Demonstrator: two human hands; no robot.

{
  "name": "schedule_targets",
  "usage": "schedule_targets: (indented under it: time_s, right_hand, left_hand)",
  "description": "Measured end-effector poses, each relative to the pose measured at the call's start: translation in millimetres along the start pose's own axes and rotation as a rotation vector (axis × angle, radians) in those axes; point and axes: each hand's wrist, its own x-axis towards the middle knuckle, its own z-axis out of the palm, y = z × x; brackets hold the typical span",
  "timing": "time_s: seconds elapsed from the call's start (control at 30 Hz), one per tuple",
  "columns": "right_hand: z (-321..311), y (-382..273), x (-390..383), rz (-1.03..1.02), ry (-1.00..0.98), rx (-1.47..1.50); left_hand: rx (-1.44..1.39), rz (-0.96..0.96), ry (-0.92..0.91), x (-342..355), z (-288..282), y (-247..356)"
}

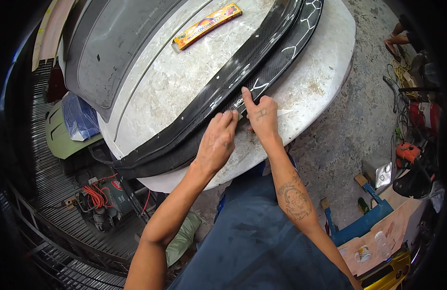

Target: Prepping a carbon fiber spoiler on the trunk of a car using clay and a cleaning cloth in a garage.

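Note:
A long, curved, glossy black carbon-fibre spoiler (252, 72) lies on a scuffed white panel (320, 82), a lengthwise groove along it. My right hand (263, 115) grips the spoiler's near edge, with the thumb on top and the other fingers curled below, partly hidden. Close beside it, my left hand (217, 137) has its fingertips pinched together against the same edge. A small greenish bit shows at those fingertips, too little of it to name. Beyond the spoiler, an orange-yellow cardboard clay box (208, 26) rests on the panel, its left end apparently open.
A dark grey panel (117, 48) lies at the far left. Below it are a green panel with blue plastic (78, 113) and a compressor with an orange hose (100, 198). Tools, cables and a red machine (423, 117) crowd the right. A person's foot (392, 48) shows at the upper right.

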Motion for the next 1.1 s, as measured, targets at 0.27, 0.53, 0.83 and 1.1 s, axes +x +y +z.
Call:
schedule_targets:
  time_s: [0.27, 0.53, 0.83, 1.1]
  right_hand:
    - [1, 6, 0, -0.002, 0.013, -0.005]
    - [-1, 0, 1, 0.008, 0.006, 0.005]
    - [2, 3, -2, 0.005, 0.016, 0.046]
    - [2, 3, -2, -0.014, 0.008, 0.036]
  left_hand:
    - [-0.038, 0.032, 0.005, -1, 1, -2]
    - [-0.042, 0.038, -0.027, 0, -1, -7]
    - [-0.083, -0.005, -0.005, 3, -5, -14]
    - [-0.067, 0.004, 0.055, 10, 0, -18]
